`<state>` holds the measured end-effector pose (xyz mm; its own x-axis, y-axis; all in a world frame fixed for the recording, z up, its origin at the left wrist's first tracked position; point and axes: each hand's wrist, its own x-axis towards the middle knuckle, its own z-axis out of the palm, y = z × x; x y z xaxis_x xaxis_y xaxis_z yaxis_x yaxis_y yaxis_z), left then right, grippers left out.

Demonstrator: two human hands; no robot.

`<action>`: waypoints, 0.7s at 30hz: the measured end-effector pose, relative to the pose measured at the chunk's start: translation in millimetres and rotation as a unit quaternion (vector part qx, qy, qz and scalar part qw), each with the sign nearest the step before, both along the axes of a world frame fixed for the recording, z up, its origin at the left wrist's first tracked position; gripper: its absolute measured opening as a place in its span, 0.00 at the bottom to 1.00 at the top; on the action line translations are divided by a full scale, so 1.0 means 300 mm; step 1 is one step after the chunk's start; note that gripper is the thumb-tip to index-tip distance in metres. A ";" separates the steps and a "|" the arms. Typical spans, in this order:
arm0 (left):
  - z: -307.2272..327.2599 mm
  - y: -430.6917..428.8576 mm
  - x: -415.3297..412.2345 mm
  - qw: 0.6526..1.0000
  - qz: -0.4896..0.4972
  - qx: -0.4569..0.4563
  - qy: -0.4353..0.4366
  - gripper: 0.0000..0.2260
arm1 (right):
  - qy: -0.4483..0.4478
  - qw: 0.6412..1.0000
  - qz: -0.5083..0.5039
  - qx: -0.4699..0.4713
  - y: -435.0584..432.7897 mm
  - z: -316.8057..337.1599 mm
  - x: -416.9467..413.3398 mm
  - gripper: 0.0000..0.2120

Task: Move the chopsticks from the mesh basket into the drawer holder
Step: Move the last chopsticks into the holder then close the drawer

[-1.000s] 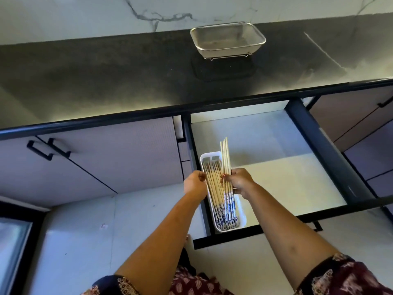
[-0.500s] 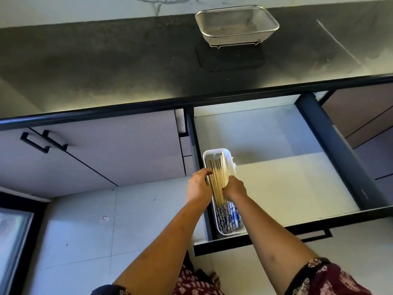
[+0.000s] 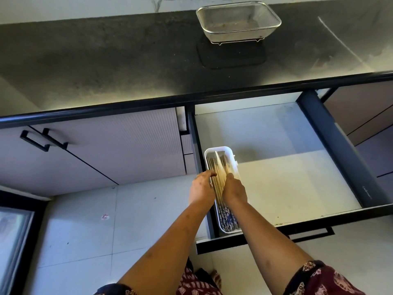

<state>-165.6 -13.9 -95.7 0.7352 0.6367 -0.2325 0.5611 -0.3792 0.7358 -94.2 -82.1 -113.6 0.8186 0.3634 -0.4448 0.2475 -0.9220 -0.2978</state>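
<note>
A bundle of pale wooden chopsticks [image 3: 219,177] with blue-patterned ends lies lengthwise in the white drawer holder [image 3: 217,149], which stands at the left side of the open drawer [image 3: 287,177]. My left hand [image 3: 201,190] rests on the holder's left edge with its fingers curled over the chopsticks. My right hand [image 3: 234,191] presses on the bundle from the right. The mesh basket [image 3: 238,20] on the dark counter holds no chopsticks that I can see.
A dark mat [image 3: 231,57] lies under the basket on the black counter [image 3: 106,60]. Closed cabinet fronts with a black handle [image 3: 42,140] are to the left. The drawer's dark right rail [image 3: 340,150] and front bar [image 3: 308,226] border it. Pale floor tiles lie below.
The chopsticks that my right hand held above the holder have come down into it. Both hands have closed in on the bundle from either side.
</note>
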 end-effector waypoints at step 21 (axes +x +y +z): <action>-0.008 0.044 0.080 0.991 -0.100 0.058 0.062 0.19 | 0.005 0.996 0.062 -0.062 0.032 0.032 0.025 0.14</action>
<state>-141.6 -0.6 -98.1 0.8200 0.5079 -0.2637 0.5495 -0.5700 0.6109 -86.8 -72.4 -104.1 0.7663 0.4033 -0.5002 0.3600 -0.9143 -0.1858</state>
